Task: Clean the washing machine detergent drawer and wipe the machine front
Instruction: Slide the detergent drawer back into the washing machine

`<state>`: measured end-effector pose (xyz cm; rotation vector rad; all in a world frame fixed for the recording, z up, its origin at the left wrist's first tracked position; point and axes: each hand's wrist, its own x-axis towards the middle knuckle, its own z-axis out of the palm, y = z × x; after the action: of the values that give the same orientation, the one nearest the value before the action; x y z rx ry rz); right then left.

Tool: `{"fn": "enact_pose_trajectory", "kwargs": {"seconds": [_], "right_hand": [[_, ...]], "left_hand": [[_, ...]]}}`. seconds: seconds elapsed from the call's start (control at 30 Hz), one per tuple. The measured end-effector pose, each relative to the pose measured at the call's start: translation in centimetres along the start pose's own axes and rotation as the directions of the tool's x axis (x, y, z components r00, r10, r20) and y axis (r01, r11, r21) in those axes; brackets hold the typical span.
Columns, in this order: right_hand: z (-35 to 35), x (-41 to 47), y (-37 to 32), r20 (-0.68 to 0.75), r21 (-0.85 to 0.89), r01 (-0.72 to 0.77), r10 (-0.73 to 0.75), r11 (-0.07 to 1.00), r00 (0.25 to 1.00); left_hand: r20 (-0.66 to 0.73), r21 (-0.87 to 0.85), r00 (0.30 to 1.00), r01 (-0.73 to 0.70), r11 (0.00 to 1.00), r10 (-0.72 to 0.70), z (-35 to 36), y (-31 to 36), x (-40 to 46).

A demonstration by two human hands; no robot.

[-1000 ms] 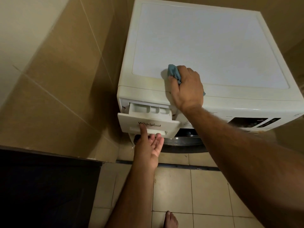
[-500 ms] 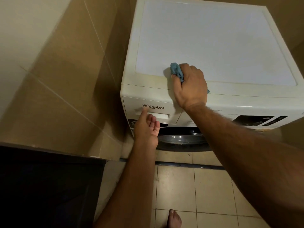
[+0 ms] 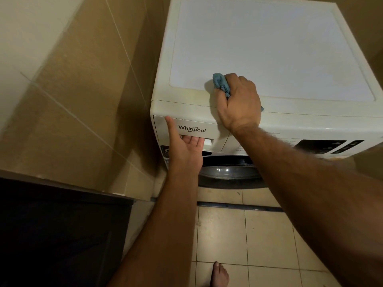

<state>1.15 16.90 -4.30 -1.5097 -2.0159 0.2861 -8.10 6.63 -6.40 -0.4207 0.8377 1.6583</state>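
A white front-loading washing machine [image 3: 269, 48] fills the upper right. Its detergent drawer [image 3: 213, 126], marked Whirlpool, sits flush in the top left of the machine front. My left hand [image 3: 184, 148] is palm up at the drawer, with its fingers tucked into the handle recess and its thumb lying up the drawer's left face. My right hand [image 3: 238, 104] grips a bunched blue cloth [image 3: 220, 82] and rests on the front edge of the machine's top, just above the drawer.
The dark control display [image 3: 319, 146] lies right of the drawer, with the round door [image 3: 228, 170] below it. A tiled wall [image 3: 83, 100] stands close on the left, and a dark cabinet [image 3: 62, 235] at lower left. My bare foot [image 3: 219, 274] is on the floor tiles.
The drawer was pulled out a second ago and now sits flush in the front. My left hand has slid its fingers into the handle recess. My right hand with the cloth has barely moved.
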Motion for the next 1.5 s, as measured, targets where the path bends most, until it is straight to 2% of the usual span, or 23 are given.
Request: {"fn": "enact_pose_trajectory", "kwargs": {"seconds": [0.13,0.23,0.3,0.37,0.43,0.57,0.7,0.93,1.17,1.3,1.5], "right_hand": [[-0.1,0.0,-0.1,-0.001,-0.001,-0.003,0.003,1.000,1.000],[-0.1,0.0,-0.1,-0.005,-0.008,0.000,0.000,1.000,1.000],[-0.1,0.0,-0.1,-0.001,-0.017,0.003,-0.003,1.000,1.000],[-0.1,0.0,0.0,-0.003,-0.026,0.004,-0.004,1.000,1.000],[-0.1,-0.1,-0.1,-0.007,-0.021,0.002,-0.002,1.000,1.000],[-0.1,-0.2,-0.1,-0.021,-0.013,0.011,-0.011,1.000,1.000],[-0.1,-0.3,-0.2,-0.030,-0.014,0.020,-0.020,1.000,0.999],[0.0,-0.3,-0.1,-0.039,-0.007,0.015,-0.015,1.000,0.999],[0.2,-0.3,0.0,-0.050,-0.011,0.020,-0.020,1.000,0.999],[0.2,-0.3,0.0,-0.052,-0.005,0.019,-0.019,1.000,0.998],[0.1,-0.3,-0.1,-0.045,-0.001,0.022,-0.022,1.000,0.999]], "left_hand": [[0.011,-0.015,1.000,0.002,1.000,-0.002,0.3,0.2,0.3],[-0.114,0.021,0.993,-0.007,1.000,0.009,0.3,0.1,0.1],[-0.146,0.029,0.988,-0.038,0.999,0.041,-0.2,-0.3,-0.3],[-0.063,-0.002,0.997,-0.037,0.999,0.037,-1.1,-0.4,-0.6],[0.018,-0.082,1.000,0.022,0.996,-0.020,-2.0,0.0,-0.8],[0.073,-0.124,0.994,0.095,0.988,-0.086,-3.9,0.2,-2.1],[0.087,-0.183,0.994,0.078,0.980,-0.063,-7.6,-0.6,-5.7],[0.017,-0.191,0.997,0.082,0.978,-0.080,-11.9,-1.7,-10.7],[-0.007,-0.052,0.999,0.041,0.998,-0.042,-12.4,-0.8,-10.2],[-0.041,0.088,0.999,0.014,0.996,-0.010,-12.5,-1.6,-10.2],[0.015,0.100,1.000,-0.002,0.995,0.001,-12.2,-2.8,-9.1]]}}
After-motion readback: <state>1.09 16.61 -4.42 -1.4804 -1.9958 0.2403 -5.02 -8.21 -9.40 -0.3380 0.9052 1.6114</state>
